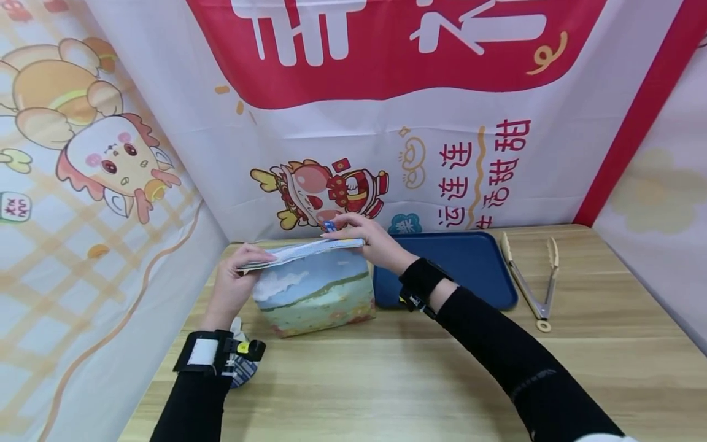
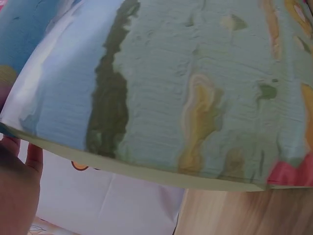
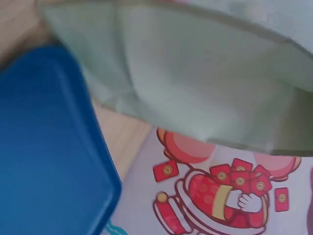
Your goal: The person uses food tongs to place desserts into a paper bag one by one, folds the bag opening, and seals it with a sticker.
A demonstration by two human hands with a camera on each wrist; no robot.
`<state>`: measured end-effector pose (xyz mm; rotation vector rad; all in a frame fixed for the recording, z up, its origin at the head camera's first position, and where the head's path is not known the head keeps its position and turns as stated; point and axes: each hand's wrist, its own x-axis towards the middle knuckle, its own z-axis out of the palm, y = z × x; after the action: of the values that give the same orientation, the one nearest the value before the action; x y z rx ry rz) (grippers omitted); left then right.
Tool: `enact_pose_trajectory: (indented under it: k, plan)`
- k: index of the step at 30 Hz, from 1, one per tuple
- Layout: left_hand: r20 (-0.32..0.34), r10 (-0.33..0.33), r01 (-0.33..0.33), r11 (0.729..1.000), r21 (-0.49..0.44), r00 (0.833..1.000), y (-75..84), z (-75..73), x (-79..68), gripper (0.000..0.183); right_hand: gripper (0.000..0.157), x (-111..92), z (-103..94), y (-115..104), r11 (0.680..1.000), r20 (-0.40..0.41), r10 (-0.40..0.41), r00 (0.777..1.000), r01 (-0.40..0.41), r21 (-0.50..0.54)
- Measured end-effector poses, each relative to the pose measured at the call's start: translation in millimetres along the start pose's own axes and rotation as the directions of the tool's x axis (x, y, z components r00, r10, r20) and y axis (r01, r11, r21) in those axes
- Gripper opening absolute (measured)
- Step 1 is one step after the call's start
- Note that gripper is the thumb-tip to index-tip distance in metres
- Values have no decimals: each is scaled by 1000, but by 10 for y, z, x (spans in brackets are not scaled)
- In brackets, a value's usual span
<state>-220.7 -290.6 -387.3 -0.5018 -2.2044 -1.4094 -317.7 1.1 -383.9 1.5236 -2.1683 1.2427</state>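
Observation:
A paper bag with a painted sky-and-meadow print stands on the table, its top folded over into a flat strip. My left hand grips the left end of that fold; in the left wrist view only part of the hand shows beside the bag's printed side. At the fold's right part, my right hand holds the top edge. A small blue piece shows by its fingertips; its kind is unclear. The right wrist view has the bag's pale green side, but no fingers.
A dark blue tray lies right of the bag, partly behind the right forearm. Farther right are metal tongs with beige tips, spread apart. Under the left wrist is a blue-and-white patterned item, mostly hidden. Printed cloth hangs behind the table.

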Motion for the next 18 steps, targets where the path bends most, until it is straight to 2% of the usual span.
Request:
enact_pose_trajectory:
  k: [3, 6, 9, 11, 14, 18]
  plan:
    - [-4, -32, 32, 999, 41, 999, 115, 36, -49, 26, 48, -34, -37, -30, 994, 6, -65, 998, 65, -91]
    - [2, -29, 29, 995, 98, 1000, 235, 54, -129, 34, 62, -89, -67, -52, 992, 60, -57, 997, 63, -106]
    - [37, 54, -60, 979, 197, 998, 160, 41, -227, 36, 49, -162, -65, -57, 990, 110, -25, 994, 40, -135]
    - [74, 127, -143, 951, 275, 989, 73, 48, -277, 30, 41, -206, -59, -56, 986, 133, -13, 991, 35, -165]
    - [102, 183, -208, 909, 362, 978, 11, 100, -311, 26, 54, -260, -48, -52, 973, 138, -5, 990, 36, -227]
    - [36, 232, -225, 871, 436, 972, 31, 236, -299, 21, 61, -298, -39, -47, 949, 122, -21, 992, 58, -309]
